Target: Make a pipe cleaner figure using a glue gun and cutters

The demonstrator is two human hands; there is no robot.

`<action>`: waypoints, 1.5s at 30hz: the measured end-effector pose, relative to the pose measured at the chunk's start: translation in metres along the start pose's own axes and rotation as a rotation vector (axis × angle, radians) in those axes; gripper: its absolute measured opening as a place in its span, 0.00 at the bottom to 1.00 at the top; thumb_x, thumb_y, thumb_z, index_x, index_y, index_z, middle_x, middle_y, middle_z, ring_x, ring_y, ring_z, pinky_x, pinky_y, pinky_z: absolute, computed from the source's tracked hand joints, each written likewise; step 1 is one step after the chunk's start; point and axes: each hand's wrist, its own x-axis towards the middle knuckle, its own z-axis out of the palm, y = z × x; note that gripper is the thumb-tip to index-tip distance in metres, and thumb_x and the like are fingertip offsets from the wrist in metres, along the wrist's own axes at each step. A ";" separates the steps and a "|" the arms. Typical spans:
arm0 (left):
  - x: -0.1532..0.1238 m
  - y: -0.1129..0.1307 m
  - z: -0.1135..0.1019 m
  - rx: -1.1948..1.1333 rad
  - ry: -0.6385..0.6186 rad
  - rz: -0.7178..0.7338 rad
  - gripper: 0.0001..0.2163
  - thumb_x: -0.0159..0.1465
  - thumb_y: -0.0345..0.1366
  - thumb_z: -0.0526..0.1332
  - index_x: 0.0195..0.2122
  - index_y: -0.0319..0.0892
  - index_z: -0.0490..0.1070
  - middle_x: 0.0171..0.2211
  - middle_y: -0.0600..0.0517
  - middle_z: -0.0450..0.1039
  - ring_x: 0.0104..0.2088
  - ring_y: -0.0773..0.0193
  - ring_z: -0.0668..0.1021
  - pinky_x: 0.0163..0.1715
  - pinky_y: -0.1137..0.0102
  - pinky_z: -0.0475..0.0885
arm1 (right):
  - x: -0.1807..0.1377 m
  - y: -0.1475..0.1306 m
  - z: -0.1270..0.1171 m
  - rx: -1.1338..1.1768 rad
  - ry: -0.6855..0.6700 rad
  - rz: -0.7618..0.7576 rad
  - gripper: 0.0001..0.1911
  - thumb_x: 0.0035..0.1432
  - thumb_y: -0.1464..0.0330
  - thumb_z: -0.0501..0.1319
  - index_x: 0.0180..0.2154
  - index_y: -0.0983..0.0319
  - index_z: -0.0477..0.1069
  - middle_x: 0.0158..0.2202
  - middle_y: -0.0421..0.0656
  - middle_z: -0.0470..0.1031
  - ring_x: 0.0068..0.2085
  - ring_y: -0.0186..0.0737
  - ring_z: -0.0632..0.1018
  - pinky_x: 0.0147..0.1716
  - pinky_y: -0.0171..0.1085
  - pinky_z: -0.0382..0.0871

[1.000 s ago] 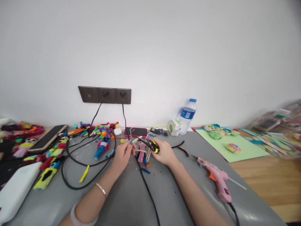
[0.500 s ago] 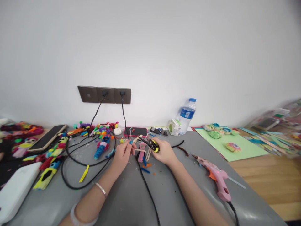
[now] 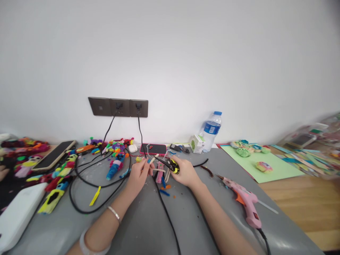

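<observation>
My left hand [image 3: 138, 175] pinches a thin pale wooden stick [image 3: 152, 159] just above the grey table [image 3: 148, 226]. My right hand [image 3: 186, 172] is closed round the yellow-and-black handles of small pliers [image 3: 170, 164]. Their dark jaws point left and meet the stick near my left fingertips. Beneath the hands lie a pink craft piece [image 3: 160, 171], more pale sticks and small blue and orange scraps. A black cable [image 3: 166, 212] runs under my hands toward the near edge.
A pink glue gun [image 3: 245, 202] lies to the right. A water bottle [image 3: 211, 131] and small box [image 3: 196, 143] stand by the wall. Colourful fuzzy figures [image 3: 117, 156], black cables, a phone [image 3: 54, 154] and a white box [image 3: 18, 212] fill the left. Green paper [image 3: 276, 166] lies at right.
The pliers' jaws and the stick shifted very slightly between my fingertips. Both hands stay in the same place.
</observation>
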 end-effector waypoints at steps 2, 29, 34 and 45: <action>0.000 0.000 0.000 0.000 -0.002 0.001 0.20 0.70 0.44 0.47 0.28 0.41 0.70 0.18 0.53 0.69 0.20 0.65 0.71 0.24 0.71 0.66 | 0.000 0.000 0.000 0.006 0.006 0.001 0.10 0.49 0.68 0.58 0.37 0.59 0.69 0.28 0.42 0.77 0.29 0.44 0.76 0.28 0.34 0.58; -0.001 -0.002 0.000 -0.021 0.000 0.023 0.20 0.71 0.45 0.47 0.31 0.40 0.70 0.19 0.53 0.70 0.21 0.66 0.71 0.24 0.72 0.66 | 0.000 0.001 0.000 0.029 0.045 0.022 0.07 0.51 0.68 0.57 0.35 0.59 0.68 0.27 0.42 0.76 0.28 0.43 0.76 0.27 0.35 0.58; -0.001 0.000 0.001 -0.096 0.070 0.031 0.18 0.71 0.47 0.45 0.38 0.40 0.68 0.19 0.55 0.69 0.20 0.67 0.70 0.22 0.73 0.65 | 0.000 0.001 0.000 0.011 0.029 0.012 0.09 0.50 0.68 0.57 0.36 0.59 0.68 0.28 0.42 0.77 0.28 0.44 0.76 0.27 0.35 0.58; -0.003 0.003 -0.002 0.001 -0.025 0.008 0.12 0.69 0.42 0.49 0.35 0.42 0.67 0.19 0.56 0.68 0.21 0.67 0.70 0.25 0.73 0.65 | -0.001 0.000 0.000 -0.012 0.000 0.008 0.13 0.50 0.68 0.58 0.41 0.59 0.70 0.30 0.44 0.79 0.31 0.46 0.77 0.29 0.35 0.60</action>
